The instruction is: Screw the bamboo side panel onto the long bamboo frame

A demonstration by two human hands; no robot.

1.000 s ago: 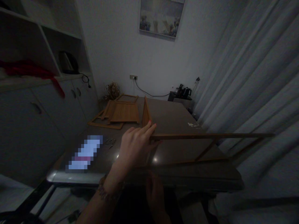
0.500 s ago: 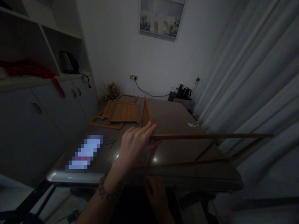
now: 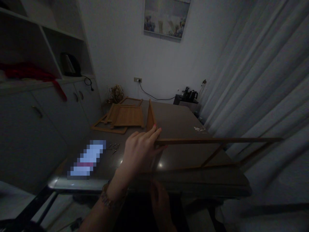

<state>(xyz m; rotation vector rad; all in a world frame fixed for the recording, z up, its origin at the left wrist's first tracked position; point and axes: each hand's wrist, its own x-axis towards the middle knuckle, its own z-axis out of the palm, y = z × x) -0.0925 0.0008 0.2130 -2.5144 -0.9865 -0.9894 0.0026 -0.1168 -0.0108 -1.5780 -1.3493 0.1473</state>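
My left hand, with a beaded bracelet at the wrist, is closed over the corner where a long wooden frame meets an upright wooden panel. The frame stands on its edge and stretches right, past the table's side. Low at the table's front edge is my right hand, in dim light. Its fingers are curled together near the frame's lower rail; what they hold, if anything, is hidden. Small metal screws or bolts lie left of my left hand, beside a blurred-out phone-like bright rectangle.
Flat wooden panels and frames lie stacked at the back left of the brown table. White scraps lie at the right. A curtain hangs along the right side; cabinets stand left. A metal rail borders the front.
My right hand has turned slightly and its fingers have shifted a little at the table's edge. My left hand, the frame and the panel stay in place.
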